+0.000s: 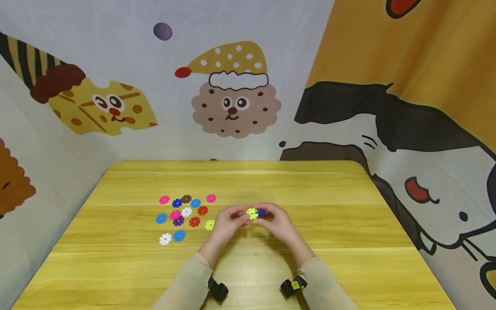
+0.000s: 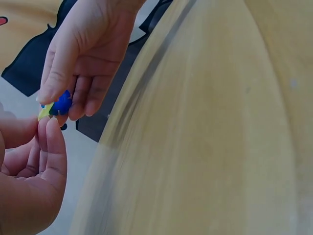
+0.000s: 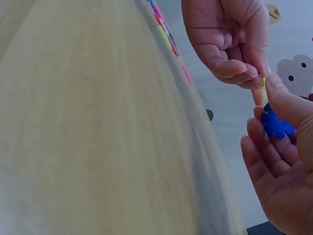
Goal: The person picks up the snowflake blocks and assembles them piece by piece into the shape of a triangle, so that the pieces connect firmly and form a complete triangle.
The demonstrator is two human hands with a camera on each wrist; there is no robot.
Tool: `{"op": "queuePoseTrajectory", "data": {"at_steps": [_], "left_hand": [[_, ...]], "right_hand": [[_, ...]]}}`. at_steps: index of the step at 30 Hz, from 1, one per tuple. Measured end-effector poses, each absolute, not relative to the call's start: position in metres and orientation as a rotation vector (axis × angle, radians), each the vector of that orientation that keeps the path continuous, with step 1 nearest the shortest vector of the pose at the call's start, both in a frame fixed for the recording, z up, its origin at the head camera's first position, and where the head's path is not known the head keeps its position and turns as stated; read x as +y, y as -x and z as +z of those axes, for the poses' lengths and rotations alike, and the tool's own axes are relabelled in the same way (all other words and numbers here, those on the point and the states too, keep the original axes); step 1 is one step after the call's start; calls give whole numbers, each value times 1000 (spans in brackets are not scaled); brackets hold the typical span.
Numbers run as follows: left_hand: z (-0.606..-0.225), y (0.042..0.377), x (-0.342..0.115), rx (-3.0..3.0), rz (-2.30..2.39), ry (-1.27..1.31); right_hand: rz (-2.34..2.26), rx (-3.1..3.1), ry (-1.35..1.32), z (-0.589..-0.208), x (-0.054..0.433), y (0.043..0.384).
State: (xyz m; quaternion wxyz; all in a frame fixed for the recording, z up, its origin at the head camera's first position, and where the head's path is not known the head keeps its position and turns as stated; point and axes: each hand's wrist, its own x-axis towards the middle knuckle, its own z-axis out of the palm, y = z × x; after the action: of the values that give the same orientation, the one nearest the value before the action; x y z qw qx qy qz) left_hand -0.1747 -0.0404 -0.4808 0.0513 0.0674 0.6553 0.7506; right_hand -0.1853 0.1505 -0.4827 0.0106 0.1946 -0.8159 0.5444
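Observation:
Both hands meet above the table in the head view. My left hand (image 1: 227, 223) pinches the edge of a yellow-green interlocking disc (image 1: 252, 214) between thumb and fingertips. From the other side, my right hand (image 1: 280, 221) holds that disc together with a blue interlocking disc (image 1: 262, 212). The blue disc (image 3: 277, 122) shows its notched rim below the right thumb in the right wrist view. It sits at an angle against the yellow-green disc (image 2: 45, 111), seen nearly edge-on in the left wrist view. Fingers hide the place where the two discs meet.
Several loose notched discs lie left of the hands, among them a white disc (image 1: 165, 239), a light blue disc (image 1: 179, 235), a red disc (image 1: 194, 221) and a pink disc (image 1: 211, 198). Another yellow-green disc (image 1: 209, 225) lies beside the left wrist. The wooden table (image 1: 348, 224) abuts a cartoon-printed curtain (image 1: 162, 142).

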Motion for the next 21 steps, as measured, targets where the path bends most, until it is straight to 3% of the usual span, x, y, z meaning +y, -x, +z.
{"op": "queuePoseTrajectory", "data": {"at_steps": [7,21], "left_hand": [[-477,171,-50,2170,2141,-230],[-475,166,-135,2750,1533,-232]], "right_hand": [[1698,-2574,-569,-483,148,187],[1713,-2580,-558,-486,153,188]]}}
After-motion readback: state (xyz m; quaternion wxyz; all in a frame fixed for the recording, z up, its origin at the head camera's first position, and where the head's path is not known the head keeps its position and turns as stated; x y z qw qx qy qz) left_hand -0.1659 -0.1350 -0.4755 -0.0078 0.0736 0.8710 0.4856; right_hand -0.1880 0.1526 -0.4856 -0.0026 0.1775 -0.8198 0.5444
